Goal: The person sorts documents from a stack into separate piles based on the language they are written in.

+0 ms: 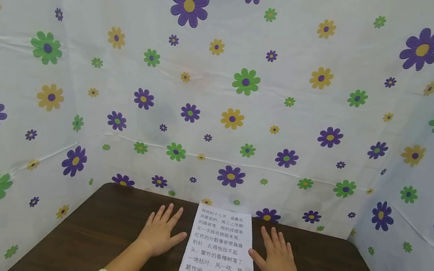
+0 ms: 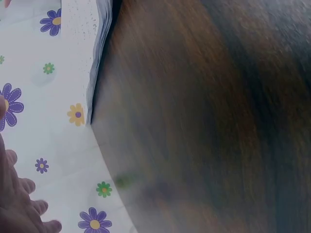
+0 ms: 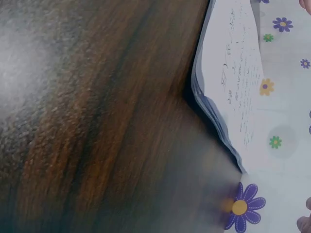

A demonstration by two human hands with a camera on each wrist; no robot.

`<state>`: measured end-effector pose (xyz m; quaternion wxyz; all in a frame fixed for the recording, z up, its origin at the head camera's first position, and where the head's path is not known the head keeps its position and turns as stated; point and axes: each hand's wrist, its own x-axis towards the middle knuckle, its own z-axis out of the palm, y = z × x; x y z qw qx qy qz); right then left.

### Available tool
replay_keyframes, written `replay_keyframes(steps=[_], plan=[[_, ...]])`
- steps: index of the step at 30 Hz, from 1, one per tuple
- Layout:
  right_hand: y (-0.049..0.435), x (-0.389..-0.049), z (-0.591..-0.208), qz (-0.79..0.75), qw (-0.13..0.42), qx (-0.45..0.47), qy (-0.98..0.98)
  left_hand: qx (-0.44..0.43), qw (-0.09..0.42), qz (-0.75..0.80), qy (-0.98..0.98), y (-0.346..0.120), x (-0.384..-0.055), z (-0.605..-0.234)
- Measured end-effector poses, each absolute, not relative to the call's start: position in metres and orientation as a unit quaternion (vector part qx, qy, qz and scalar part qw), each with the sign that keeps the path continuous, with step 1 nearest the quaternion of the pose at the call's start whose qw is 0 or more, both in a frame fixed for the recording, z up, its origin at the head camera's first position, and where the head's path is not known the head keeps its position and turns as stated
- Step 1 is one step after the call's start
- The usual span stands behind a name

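Observation:
A stack of white paper sheets [image 1: 214,254], the top one printed with lines of Chinese characters, lies on the dark wooden table. To its left is my left hand [image 1: 162,233], fingers spread and straight, thumb pointing toward the paper's edge. My right hand [image 1: 276,260] is on the other side, fingers likewise extended, its thumb tip close to the right edge. Neither hand holds anything. In the left wrist view the stack's layered edge [image 2: 99,53] shows, with fingertips of the left hand [image 2: 22,194] at the lower left. The right wrist view shows the stack's slightly wavy sheets [image 3: 228,73].
The brown wood-grain table [image 1: 77,227] has rounded far corners. White cloth [image 1: 206,93] with purple, green and yellow flowers hangs behind it and along both sides, close to the table's edges.

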<state>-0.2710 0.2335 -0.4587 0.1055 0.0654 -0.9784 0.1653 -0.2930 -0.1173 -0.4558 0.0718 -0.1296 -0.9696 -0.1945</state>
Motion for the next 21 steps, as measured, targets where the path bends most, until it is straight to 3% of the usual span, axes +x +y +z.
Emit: replay_keyframes(steps=[21], plan=[[0.234, -0.273, -0.467, 0.318, 0.04, 0.013, -0.947, -0.115, 0.002, -0.426, -0.897, -0.104, -0.291, -0.454]])
